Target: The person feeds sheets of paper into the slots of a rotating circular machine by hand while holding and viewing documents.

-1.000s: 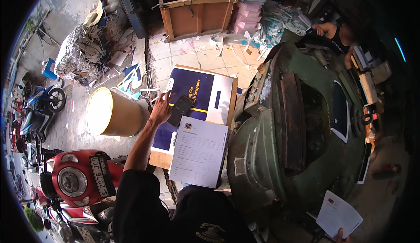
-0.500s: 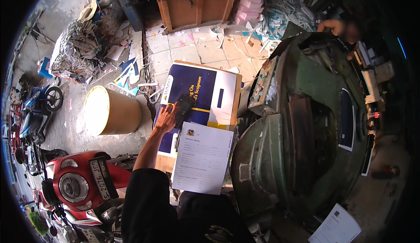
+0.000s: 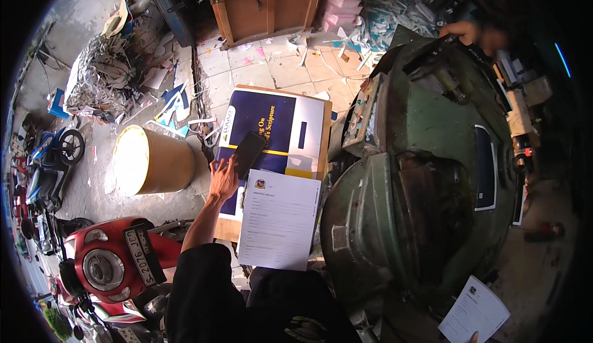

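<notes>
Scooter with a red plastic body and round headlight (image 3: 102,270), quantity one in the foreground, stands at far left; the vehicles behind it overlap and cannot be counted reliably. One cream-coloured cylindrical drum (image 3: 168,164) follows. Next is my left hand (image 3: 223,179): fingers slightly bent and spread apart, at the left edge of one black rectangular phone (image 3: 249,150). At least one finger touches that edge. My thumb is hard to make out, so I cannot tell whether the phone is gripped. The phone covers part of one navy-blue and white printed panel (image 3: 253,108); below the panel, edges of one brown wooden board (image 3: 227,230) show. One white rectangular paper form (image 3: 281,219) overlaps the panel's lower right portion; its fine print is illegible. To the right, one large green-painted metal machine (image 3: 426,133) carries one narrow navy sheet with a white border (image 3: 485,167); its central recess is lost in shadow. At lower right, one digit of my right hand (image 3: 474,337) lies on the lower edge of a second white paper form (image 3: 474,312), pinching it; the remaining fingers are cut off.
</notes>
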Available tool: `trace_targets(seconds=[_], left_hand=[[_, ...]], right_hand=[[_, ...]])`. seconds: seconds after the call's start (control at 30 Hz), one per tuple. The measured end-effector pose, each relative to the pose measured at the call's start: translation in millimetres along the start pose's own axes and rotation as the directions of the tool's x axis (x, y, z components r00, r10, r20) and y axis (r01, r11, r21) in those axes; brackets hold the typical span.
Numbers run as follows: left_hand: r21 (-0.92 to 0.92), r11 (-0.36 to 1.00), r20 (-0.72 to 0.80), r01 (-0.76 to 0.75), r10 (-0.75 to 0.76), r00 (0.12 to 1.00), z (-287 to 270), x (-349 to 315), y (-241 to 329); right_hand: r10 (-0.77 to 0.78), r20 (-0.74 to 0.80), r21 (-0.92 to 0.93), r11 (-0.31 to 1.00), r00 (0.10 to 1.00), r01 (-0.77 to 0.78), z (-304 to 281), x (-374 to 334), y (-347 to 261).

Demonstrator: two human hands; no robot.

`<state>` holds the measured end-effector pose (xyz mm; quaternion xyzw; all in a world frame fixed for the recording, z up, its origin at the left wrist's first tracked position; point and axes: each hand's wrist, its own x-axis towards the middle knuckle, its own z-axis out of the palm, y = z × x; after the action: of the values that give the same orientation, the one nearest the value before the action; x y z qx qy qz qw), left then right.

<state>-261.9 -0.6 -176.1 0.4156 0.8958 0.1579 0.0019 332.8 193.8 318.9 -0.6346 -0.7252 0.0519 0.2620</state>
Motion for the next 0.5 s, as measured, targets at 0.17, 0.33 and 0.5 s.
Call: trace_targets(seconds=[0.17,0.33,0.5], left_hand=[[0.023,0.995,0.224,0.101,-0.104,0.969,6.1,-16.1,-11.0],[-0.227,0.846,-0.049,0.482,-0.505,0.862,-13.1,18.5,0.7],[-0.664,0.692,-0.192,0.284,-0.525,0.829,-83.7,9.1,83.5]], right_hand=[[0.319,0.038,0.321,0.894,0.947,-0.313,-17.4,46.6,97.1],[0.499,0.28,0.675,0.505,0.82,-0.538,-34.1,73.0,196.2],[0.076,-0.179,-0.19,0.976,0.981,-0.11,0.6,65.9,169.5]])
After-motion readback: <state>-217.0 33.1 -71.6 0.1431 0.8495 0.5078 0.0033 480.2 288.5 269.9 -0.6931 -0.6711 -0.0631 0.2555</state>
